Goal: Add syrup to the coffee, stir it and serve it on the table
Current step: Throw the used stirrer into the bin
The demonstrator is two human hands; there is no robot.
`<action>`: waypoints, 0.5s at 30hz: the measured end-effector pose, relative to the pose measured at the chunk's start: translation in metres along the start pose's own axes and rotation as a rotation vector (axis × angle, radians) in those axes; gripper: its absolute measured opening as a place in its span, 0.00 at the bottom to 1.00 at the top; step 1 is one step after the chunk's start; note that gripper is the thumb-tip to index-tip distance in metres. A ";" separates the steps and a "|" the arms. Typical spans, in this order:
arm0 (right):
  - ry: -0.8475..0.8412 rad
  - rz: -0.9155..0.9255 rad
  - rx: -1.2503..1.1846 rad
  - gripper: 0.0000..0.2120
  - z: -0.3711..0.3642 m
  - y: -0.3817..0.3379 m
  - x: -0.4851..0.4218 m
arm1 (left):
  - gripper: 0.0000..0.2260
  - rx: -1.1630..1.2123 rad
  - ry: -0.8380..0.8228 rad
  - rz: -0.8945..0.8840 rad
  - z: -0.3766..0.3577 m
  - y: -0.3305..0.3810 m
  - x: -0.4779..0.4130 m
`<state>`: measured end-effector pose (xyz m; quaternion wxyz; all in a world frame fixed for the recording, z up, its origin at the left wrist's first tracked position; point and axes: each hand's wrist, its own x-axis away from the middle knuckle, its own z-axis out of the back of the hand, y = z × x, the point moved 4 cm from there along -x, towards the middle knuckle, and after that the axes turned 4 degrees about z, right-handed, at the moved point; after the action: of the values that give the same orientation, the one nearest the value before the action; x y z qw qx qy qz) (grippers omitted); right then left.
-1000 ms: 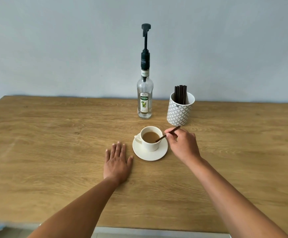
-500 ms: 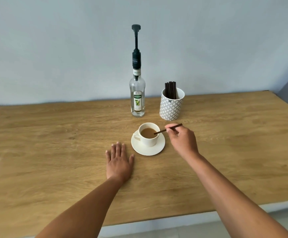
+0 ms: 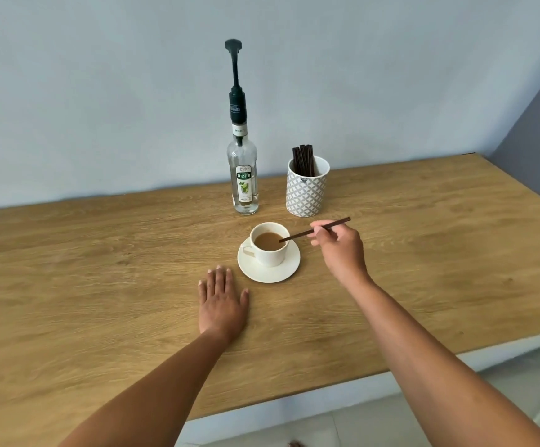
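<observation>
A white cup (image 3: 270, 254) of milky coffee stands on a white saucer (image 3: 286, 271) in the middle of the wooden table (image 3: 101, 269). My right hand (image 3: 339, 250), just right of the cup, pinches a dark brown stirrer (image 3: 297, 236) whose lower tip dips into the coffee at the cup's right side. My left hand (image 3: 221, 300) lies flat on the table, fingers apart, just left of and nearer than the saucer. Behind the cup stands a clear syrup bottle (image 3: 244, 185) with a tall dark pump.
A white patterned pot (image 3: 307, 191) holding several dark stirrers stands right of the bottle, close to the wall. The table's near edge runs diagonally at lower right, with light floor below it. A grey wall corner shows at far right.
The view has swung and tilted. My right hand has kept the stirrer's tip in the coffee, with the stick now lying flatter. My left hand stays flat on the table.
</observation>
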<state>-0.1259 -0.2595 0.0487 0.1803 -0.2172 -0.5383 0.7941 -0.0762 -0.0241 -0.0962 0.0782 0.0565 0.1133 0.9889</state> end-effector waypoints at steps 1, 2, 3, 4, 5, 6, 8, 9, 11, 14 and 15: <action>0.022 -0.023 -0.052 0.09 0.004 0.000 0.003 | 0.32 0.018 0.008 -0.014 0.000 0.002 0.005; 0.045 -0.047 -0.104 0.09 0.008 0.001 0.006 | 0.32 0.045 0.025 -0.028 0.001 0.005 0.010; 0.068 -0.069 -0.152 0.09 0.013 0.002 0.010 | 0.31 0.075 0.044 -0.041 0.001 0.008 0.017; 0.091 -0.085 -0.188 0.08 0.018 0.003 0.015 | 0.31 0.104 0.062 -0.059 0.002 0.012 0.023; 0.109 -0.100 -0.211 0.08 0.023 0.004 0.019 | 0.30 0.128 0.077 -0.083 0.002 0.016 0.029; 0.128 -0.112 -0.224 0.08 0.029 0.007 0.025 | 0.29 0.148 0.090 -0.116 0.002 0.022 0.035; 0.165 -0.137 -0.241 0.08 0.041 0.013 0.036 | 0.27 0.167 0.104 -0.200 0.000 0.036 0.047; 0.184 -0.148 -0.243 0.08 0.047 0.017 0.043 | 0.26 0.157 0.100 -0.247 -0.002 0.044 0.053; 0.224 -0.177 -0.238 0.08 0.061 0.026 0.056 | 0.25 0.121 0.077 -0.348 -0.007 0.061 0.063; 0.279 -0.216 -0.228 0.08 0.082 0.039 0.078 | 0.26 0.091 0.029 -0.456 -0.017 0.085 0.074; 0.298 -0.228 -0.222 0.09 0.089 0.044 0.086 | 0.27 0.078 0.011 -0.481 -0.020 0.093 0.077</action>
<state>-0.2483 -0.2997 0.0236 0.3215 -0.2883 -0.6110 0.6635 -0.1676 -0.1052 -0.0868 0.3085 0.0256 0.1619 0.9370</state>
